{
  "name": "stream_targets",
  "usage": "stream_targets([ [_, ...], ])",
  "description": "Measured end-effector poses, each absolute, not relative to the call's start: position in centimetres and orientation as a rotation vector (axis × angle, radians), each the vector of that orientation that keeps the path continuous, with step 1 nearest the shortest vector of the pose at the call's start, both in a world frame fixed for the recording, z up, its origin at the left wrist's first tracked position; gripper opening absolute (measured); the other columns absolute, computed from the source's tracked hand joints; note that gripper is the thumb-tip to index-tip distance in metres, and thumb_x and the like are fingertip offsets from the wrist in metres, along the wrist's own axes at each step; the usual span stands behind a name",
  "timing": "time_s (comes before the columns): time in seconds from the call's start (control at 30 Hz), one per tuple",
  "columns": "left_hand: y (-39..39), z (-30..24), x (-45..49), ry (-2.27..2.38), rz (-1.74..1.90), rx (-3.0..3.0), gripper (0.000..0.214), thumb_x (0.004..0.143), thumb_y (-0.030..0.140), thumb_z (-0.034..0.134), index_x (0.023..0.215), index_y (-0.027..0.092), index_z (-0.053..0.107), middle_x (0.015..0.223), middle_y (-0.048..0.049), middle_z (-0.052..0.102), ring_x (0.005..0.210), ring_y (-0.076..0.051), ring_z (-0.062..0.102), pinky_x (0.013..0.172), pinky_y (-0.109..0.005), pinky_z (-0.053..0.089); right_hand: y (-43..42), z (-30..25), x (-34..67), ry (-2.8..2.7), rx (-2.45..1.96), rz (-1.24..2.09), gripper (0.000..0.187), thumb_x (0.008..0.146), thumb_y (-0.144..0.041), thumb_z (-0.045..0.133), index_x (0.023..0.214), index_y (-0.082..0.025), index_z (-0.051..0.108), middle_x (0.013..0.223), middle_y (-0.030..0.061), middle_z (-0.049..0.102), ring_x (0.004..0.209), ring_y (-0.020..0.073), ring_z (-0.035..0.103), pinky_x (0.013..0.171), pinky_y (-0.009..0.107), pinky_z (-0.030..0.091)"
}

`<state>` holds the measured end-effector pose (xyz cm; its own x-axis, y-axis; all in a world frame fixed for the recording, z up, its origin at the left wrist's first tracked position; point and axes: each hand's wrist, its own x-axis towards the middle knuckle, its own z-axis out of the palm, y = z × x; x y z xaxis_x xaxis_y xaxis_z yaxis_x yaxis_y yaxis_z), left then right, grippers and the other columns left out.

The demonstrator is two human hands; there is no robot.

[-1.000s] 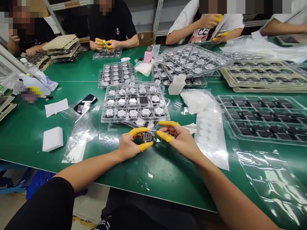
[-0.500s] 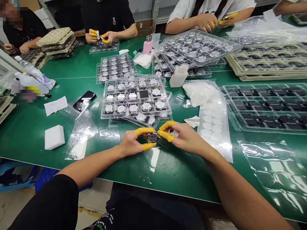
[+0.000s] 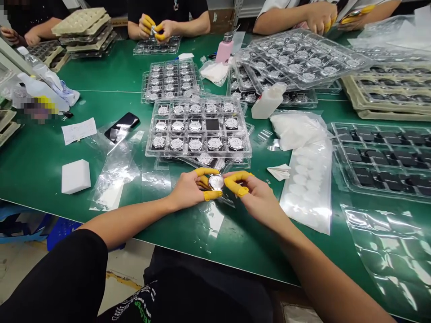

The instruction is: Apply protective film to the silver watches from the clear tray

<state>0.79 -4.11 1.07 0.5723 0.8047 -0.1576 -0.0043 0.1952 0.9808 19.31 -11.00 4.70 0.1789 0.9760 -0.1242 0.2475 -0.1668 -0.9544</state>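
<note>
Disc [image 3: 216, 182] at centre frame
Your left hand [image 3: 187, 190] pinches its rim, probably baring the face; your right hand [image 3: 258, 192] is narrow alongside, any hold unclear.

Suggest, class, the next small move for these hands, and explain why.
Perhaps work the right hand gently along the edge of the round metal piece: the left hand holds it between thumb and fingers, shiny side showing, and the right hand is at or very near its edge.
</note>
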Motion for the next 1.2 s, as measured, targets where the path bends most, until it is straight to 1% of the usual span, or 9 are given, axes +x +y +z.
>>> stream_targets([
  [0.13, -4.09, 0.82, 0.74, 0.774, 0.650, 1.274, 0.063, 0.063, 0.018, 0.089, 0.123, 0.017, 0.071, 0.082, -0.0023, 0.076, 0.074, -0.012, 0.072, 0.075, -0.023, 0.061, -10.88, 4.02, 18.78, -1.160, -1.577, 1.195, 0.038, 0.075, -0.055, 0.077, 0.091, -0.021, 0.072, 0.091, 0.0067, 0.075, 0.081, 0.0207, 0.066, 0.080, 0.037, 0.055],
  [0.33, -4.05, 0.60, 0.62, 0.796, 0.647, 1.350, 0.063, 0.064, 0.023, 0.090, 0.124, 0.017, 0.072, 0.086, -0.0035, 0.077, 0.077, -0.014, 0.073, 0.074, -0.024, 0.060, -10.94, 3.71, 18.86, -1.208, -1.622, 1.092, 0.042, 0.078, -0.062, 0.073, 0.089, -0.021, 0.071, 0.093, 0.0079, 0.075, 0.085, 0.0228, 0.067, 0.081, 0.039, 0.054],
  [0.47, -4.05, 0.74, 0.64, 0.784, 0.640, 1.360, 0.062, 0.064, 0.022, 0.089, 0.124, 0.018, 0.072, 0.086, -0.0030, 0.077, 0.076, -0.013, 0.073, 0.075, -0.023, 0.060, -10.98, 3.61, 18.73, -1.221, -1.634, 1.061, 0.044, 0.080, -0.064, 0.071, 0.091, -0.021, 0.070, 0.094, 0.0082, 0.076, 0.087, 0.0239, 0.068, 0.082, 0.040, 0.054],
  [0.73, -4.04, 1.01, 0.75, 0.808, 0.642, 1.353, 0.063, 0.062, 0.021, 0.090, 0.122, 0.017, 0.073, 0.084, -0.0022, 0.076, 0.073, -0.012, 0.070, 0.074, -0.023, 0.060, -10.93, 3.76, 18.77, -1.240, -1.682, 1.010, 0.044, 0.081, -0.064, 0.070, 0.091, -0.021, 0.070, 0.094, 0.0086, 0.077, 0.086, 0.0246, 0.070, 0.079, 0.040, 0.055],
  [0.97, -4.01, 0.58, 0.67, 0.798, 0.641, 1.365, 0.064, 0.062, 0.021, 0.090, 0.124, 0.018, 0.073, 0.085, -0.0026, 0.077, 0.075, -0.013, 0.072, 0.077, -0.026, 0.062, -10.84, 3.73, 18.89, -1.245, -1.664, 1.009, 0.042, 0.079, -0.062, 0.071, 0.092, -0.021, 0.072, 0.094, 0.0084, 0.077, 0.085, 0.0243, 0.070, 0.079, 0.040, 0.056],
  [1.2, -4.05, 0.77, 0.74, 0.800, 0.640, 1.362, 0.061, 0.063, 0.021, 0.090, 0.122, 0.018, 0.073, 0.086, -0.0033, 0.078, 0.076, -0.013, 0.073, 0.075, -0.023, 0.061, -10.96, 3.64, 18.79, -1.278, -1.734, 0.986, 0.044, 0.081, -0.063, 0.067, 0.093, -0.021, 0.073, 0.093, 0.0092, 0.076, 0.084, 0.0248, 0.069, 0.078, 0.042, 0.054],
])
